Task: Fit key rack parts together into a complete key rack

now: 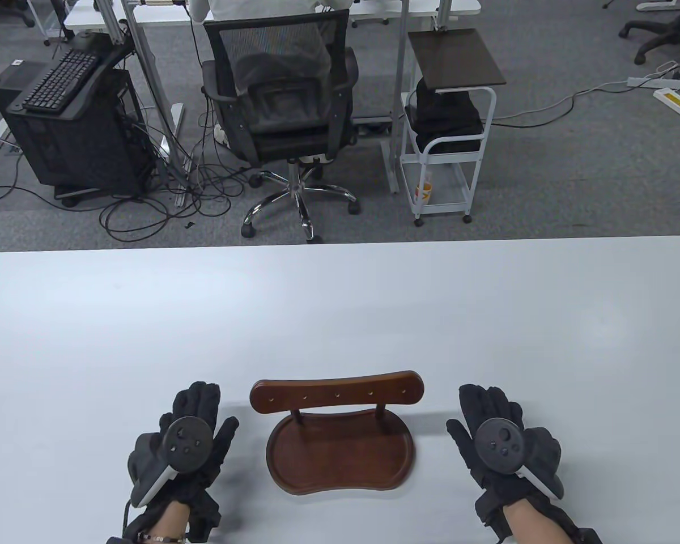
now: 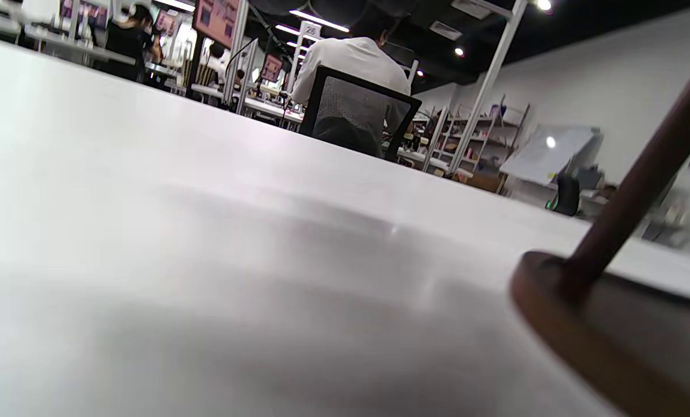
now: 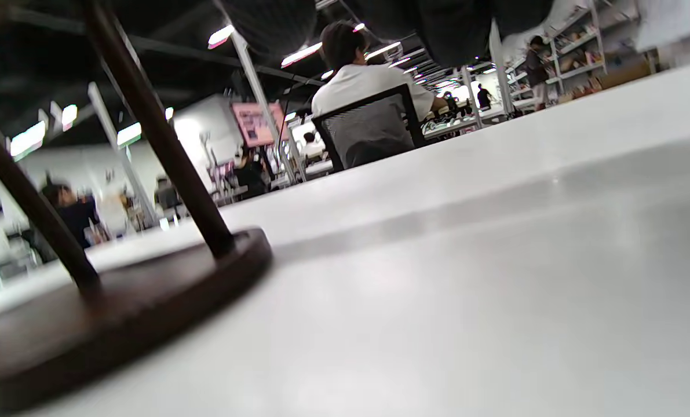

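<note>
While your left hand (image 1: 184, 439) lies palm down at the lower left of the frame and your right hand (image 1: 501, 439) at the lower right, fingers stretched forward together, touching nothing, the wooden key rack (image 1: 340, 433) stands assembled between them on the white table (image 1: 340, 317).

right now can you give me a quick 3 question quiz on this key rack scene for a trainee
1. True or false: the left hand grips the key rack.
2. How many posts join the tray to the top bar?
A. one
B. two
C. four
3. Fill in: both hands rest flat on the ____.

Key:
1. False; it lies on the table beside the rack, apart from it, as does the right hand.
2. B; the right wrist view shows both posts standing in the tray.
3. table
</note>
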Tool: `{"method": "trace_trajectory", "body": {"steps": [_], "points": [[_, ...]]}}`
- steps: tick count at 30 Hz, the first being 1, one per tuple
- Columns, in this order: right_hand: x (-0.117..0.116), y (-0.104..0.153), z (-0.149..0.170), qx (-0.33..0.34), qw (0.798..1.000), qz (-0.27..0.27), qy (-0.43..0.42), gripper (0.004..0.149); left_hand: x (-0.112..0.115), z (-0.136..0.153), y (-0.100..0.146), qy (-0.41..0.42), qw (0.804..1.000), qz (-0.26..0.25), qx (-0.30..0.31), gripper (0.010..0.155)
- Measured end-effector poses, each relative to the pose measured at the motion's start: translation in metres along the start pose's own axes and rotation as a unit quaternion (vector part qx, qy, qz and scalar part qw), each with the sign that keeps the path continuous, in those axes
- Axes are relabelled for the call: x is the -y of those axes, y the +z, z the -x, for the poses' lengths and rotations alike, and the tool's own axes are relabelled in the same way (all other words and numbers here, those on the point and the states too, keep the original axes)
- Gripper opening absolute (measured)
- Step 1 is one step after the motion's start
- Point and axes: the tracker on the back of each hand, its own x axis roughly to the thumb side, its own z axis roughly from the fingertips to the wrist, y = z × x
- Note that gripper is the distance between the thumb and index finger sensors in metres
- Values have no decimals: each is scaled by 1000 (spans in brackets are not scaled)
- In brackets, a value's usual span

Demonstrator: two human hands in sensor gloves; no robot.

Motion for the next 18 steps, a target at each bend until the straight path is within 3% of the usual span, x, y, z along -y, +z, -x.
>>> {"method": "trace_trajectory", "body": {"steps": [4, 18], "points": [[-4, 0, -6, 14, 998, -3, 67, 71, 5, -5, -1, -60, 998, 10, 13, 74], [-12, 0, -5, 13, 998, -31, 48, 71, 18, -10, -3, -90, 995, 48, 24, 73]]}}
